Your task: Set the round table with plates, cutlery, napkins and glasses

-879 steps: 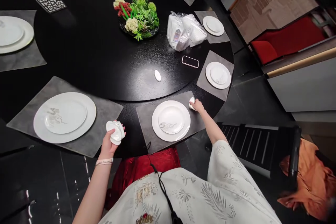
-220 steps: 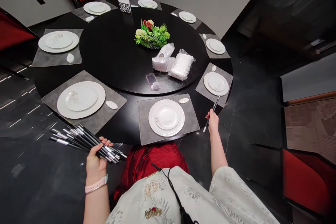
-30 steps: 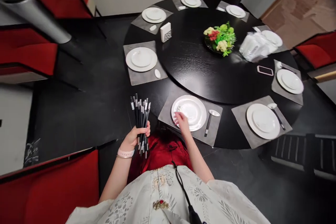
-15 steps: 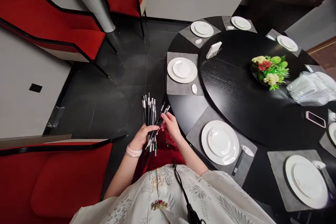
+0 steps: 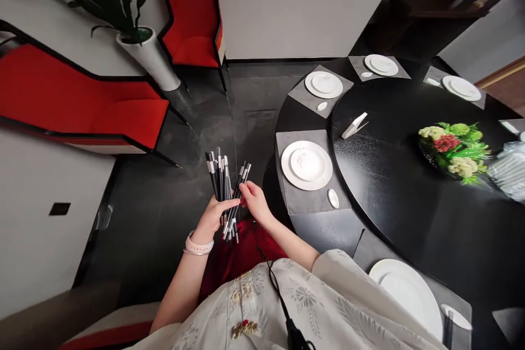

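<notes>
Only one black chopstick bundle (image 5: pixel 227 197), between left hand (image 5: pixel 211 219) and right hand (image 5: pixel 256 202).

Bright, even indoor light falls from above, leaving soft shadows under the chair (image 5: pixel 191 27) and a pale sheen across the black table (image 5: pixel 389 219). Wide-angle distortion bends the edges, stretching the plate (image 5: pixel 404 290); the chopsticks (image 5: pixel 225 197) look slightly soft.

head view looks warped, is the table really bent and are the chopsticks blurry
In the head view, the wide lens curves and tilts the round black table and stretches the red chair at the left; the chopsticks stay fairly sharp, with only a faint sheen on the tabletop.
</notes>
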{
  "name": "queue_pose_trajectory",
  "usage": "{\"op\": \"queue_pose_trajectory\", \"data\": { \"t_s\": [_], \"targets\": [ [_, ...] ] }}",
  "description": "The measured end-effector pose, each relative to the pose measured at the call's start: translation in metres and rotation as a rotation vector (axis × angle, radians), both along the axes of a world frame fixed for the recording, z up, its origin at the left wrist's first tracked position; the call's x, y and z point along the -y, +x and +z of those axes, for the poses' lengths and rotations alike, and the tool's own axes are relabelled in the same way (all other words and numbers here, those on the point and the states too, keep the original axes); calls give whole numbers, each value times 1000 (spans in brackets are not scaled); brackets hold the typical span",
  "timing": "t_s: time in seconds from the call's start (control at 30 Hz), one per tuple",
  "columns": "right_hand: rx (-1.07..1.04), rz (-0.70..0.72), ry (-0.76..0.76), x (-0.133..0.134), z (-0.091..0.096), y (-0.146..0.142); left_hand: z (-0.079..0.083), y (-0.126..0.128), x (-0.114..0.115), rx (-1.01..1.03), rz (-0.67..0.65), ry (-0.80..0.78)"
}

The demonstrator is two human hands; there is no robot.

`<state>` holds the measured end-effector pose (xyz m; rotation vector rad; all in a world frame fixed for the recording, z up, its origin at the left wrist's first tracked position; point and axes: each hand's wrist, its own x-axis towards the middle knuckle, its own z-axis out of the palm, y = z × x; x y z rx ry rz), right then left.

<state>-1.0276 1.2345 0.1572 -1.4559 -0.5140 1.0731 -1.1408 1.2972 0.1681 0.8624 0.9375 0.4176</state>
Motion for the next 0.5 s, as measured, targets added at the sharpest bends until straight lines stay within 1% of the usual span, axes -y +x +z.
{"op": "queue_pose_trajectory", "data": {
  "t_s": [0.03, 0.1, 0.17, 0.2, 0.23, 0.3, 0.37, 0.4, 0.43, 0.5],
  "targets": [
    [21, -77, 19, -15, 2, 4, 0, 7, -15, -2, 12, -17],
    [11, -278, 66, -38, 6, 18, -2, 24, -44, -10, -23, -84],
    [33, -438, 96, -54, 10, 43, -5, 43, -76, -7, -123, -145],
    [103, -459, 95, -59, 11, 56, -7, 54, -93, -10, -178, -162],
    [219, -422, 85, -63, 12, 69, -8, 65, -110, -17, -244, -173],
    [544, -213, 43, -71, 13, 91, -9, 89, -144, -36, -421, -198],
    [864, -12, -39, -81, 10, 104, -9, 114, -176, -46, -635, -234],
    [993, 45, -94, -87, 8, 108, -9, 125, -189, -52, -728, -257],
    [1099, 67, -158, -94, 6, 111, -9, 137, -202, -59, -795, -289],
    [1252, 64, -283, -106, 2, 116, -11, 157, -223, -96, -870, -367]
  ]
}}
